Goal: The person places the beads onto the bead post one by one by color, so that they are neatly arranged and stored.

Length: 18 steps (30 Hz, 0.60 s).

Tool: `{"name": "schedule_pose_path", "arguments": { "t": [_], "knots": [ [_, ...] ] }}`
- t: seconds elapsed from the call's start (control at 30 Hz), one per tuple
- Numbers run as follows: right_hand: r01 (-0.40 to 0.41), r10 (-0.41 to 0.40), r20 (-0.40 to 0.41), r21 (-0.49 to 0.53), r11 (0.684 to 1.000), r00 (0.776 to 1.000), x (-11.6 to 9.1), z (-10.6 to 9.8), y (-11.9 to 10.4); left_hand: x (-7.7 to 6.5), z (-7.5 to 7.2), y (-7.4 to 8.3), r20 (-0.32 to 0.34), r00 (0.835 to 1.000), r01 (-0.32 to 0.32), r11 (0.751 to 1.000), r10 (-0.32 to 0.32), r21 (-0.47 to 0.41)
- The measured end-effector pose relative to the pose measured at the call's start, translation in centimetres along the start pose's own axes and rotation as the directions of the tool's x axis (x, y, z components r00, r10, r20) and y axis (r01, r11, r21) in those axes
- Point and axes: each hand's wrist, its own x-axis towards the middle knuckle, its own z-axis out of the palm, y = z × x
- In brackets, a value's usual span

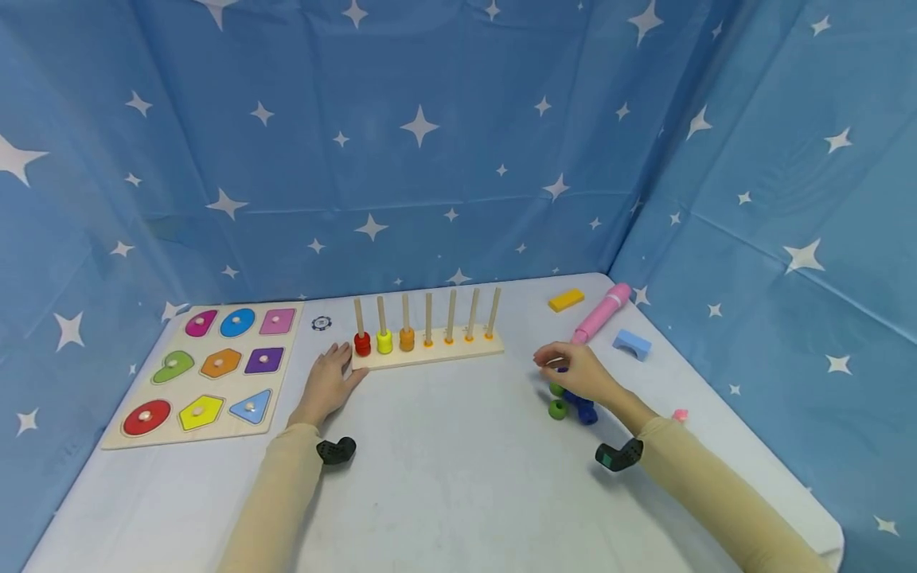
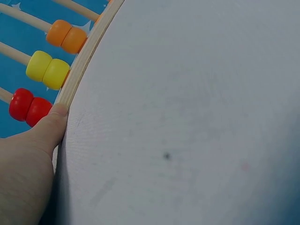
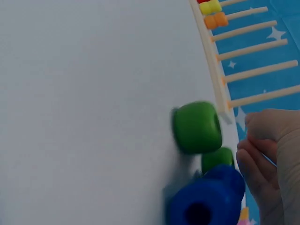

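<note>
A wooden peg board [image 1: 430,357] carries a row of upright pegs. Red beads [image 1: 362,344], yellow beads [image 1: 384,342] and orange beads [image 1: 407,339] sit on its three leftmost pegs; the other pegs are bare. My left hand [image 1: 329,386] holds the board's left end, the thumb [image 2: 52,123] against its front edge below the red beads. Over a small group of green beads [image 3: 197,127] and blue beads [image 1: 587,412] hovers my right hand [image 1: 582,372], its fingers loosely bent. Nothing shows between them, and the hand partly hides the group.
A shape puzzle board [image 1: 208,374] with knobbed pieces lies at the left, a small round chip [image 1: 321,323] beside it. Toward the back right are a yellow block [image 1: 566,300], a pink cylinder [image 1: 602,314] and a blue arch block [image 1: 632,344]. A small pink piece [image 1: 680,415] lies near the right forearm.
</note>
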Motion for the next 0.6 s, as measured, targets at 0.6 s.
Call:
{"name": "schedule_pose_path", "arguments": {
  "t": [0.6],
  "knots": [
    [-0.057,0.051,-0.045,-0.122,0.991,0.998,-3.2,0.5,1.6,-0.1,0.1,0.0,-0.009,1.0,0.001,1.0,-0.001,0.021]
  ]
}}
